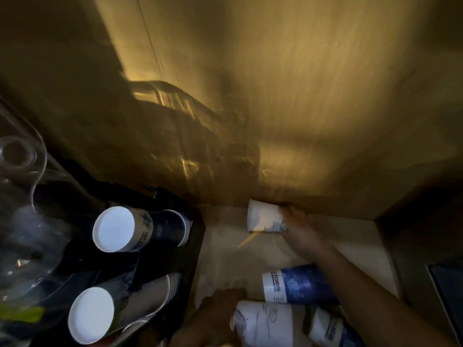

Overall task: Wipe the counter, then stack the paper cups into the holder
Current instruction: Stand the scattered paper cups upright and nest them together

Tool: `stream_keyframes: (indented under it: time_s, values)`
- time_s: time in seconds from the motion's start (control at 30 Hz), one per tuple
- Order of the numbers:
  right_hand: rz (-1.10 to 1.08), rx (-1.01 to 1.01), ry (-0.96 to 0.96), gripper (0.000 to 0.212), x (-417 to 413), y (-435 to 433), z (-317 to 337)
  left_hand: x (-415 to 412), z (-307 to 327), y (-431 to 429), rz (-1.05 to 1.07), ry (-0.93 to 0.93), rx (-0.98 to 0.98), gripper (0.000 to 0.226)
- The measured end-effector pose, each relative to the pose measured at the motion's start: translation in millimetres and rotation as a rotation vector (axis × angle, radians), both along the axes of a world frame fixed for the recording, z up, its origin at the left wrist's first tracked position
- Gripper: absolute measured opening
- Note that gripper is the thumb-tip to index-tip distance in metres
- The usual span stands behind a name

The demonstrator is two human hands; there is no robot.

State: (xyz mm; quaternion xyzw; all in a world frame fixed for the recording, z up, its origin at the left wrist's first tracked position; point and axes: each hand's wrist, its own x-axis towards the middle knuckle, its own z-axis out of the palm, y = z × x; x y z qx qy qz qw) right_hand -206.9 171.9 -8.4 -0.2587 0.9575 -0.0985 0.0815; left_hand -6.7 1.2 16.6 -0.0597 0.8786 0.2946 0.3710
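My right hand point(298, 227) reaches to the back of the pale counter point(225, 261) and grips a white paper cup point(263, 216) lying on its side against the wall. My left hand point(215, 314) rests low on the counter, touching a white printed cup point(265, 324) that lies on its side; whether it grips that cup is unclear. A blue cup point(298, 284) and another blue and white cup point(328, 329) lie beside it. To the left, the black holder point(175, 246) carries two stacks of cups, the upper stack point(140, 229) and the lower stack point(120, 306).
A clear glass vessel point(22, 214) stands at far left beside the holder. A wooden wall point(275, 121) closes the back, and a side panel point(421, 221) closes the right. A dark edged object point(448, 291) sits at the lower right.
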Motion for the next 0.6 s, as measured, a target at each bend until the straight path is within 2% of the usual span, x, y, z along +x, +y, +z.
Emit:
stream_keyframes:
  time_s: [0.17, 0.3, 0.4, 0.5, 0.6]
  values:
    - [-0.006, 0.082, -0.077, 0.073, -13.1, -1.2, -14.1, 4.9, 33.7, 0.5, 0.109, 0.148, -0.134, 0.067]
    - [-0.049, 0.074, -0.186, 0.083, -12.8, 6.7, -21.8, 0.7, 75.1, -12.7, 0.232, 0.239, -0.141, 0.074]
    - [-0.069, 0.050, -0.213, 0.089, -9.1, 11.6, -23.9, 0.6, 103.6, -15.5, 0.353, 0.448, -0.232, 0.075]
    - [-0.085, 0.020, -0.213, 0.093, -5.4, 13.9, -22.8, -4.3, 110.6, -8.9, 0.471, 0.642, -0.280, 0.066]
    - [-0.117, -0.013, -0.199, 0.092, -1.7, 18.9, -19.6, -15.6, 94.0, -4.4, 0.475, 0.685, -0.329, 0.067]
